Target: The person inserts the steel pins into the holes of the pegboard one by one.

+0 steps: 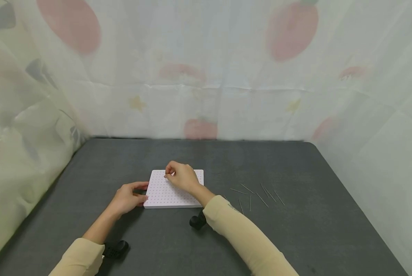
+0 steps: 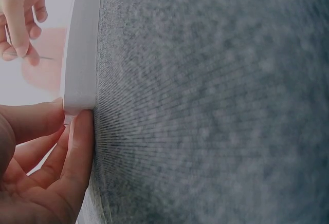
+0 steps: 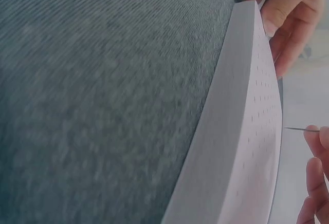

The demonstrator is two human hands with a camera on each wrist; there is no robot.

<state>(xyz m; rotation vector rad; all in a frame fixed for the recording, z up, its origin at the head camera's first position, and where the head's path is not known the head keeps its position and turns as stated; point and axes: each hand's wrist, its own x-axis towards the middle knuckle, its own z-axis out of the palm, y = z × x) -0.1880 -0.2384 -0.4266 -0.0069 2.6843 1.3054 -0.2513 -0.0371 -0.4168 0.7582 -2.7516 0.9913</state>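
Note:
A white pegboard (image 1: 161, 197) with a grid of small holes lies flat on the dark table. My left hand (image 1: 127, 197) holds its left side, thumb near the front corner and other fingers farther back; the left wrist view shows those fingers against the board's side wall. Over the upper left part of the board, my right hand (image 1: 183, 177) pinches a thin metal pin (image 3: 297, 128) between thumb and fingertip. The pin's free end points toward the holed face, and in the right wrist view a small gap shows between them.
Several loose thin pins (image 1: 262, 200) lie scattered on the table (image 1: 313, 230) right of the board, partly behind the right sleeve (image 1: 244, 234). Black wrist devices (image 1: 116, 249) show below both hands. A printed curtain (image 1: 226, 107) hangs around the table's back and sides.

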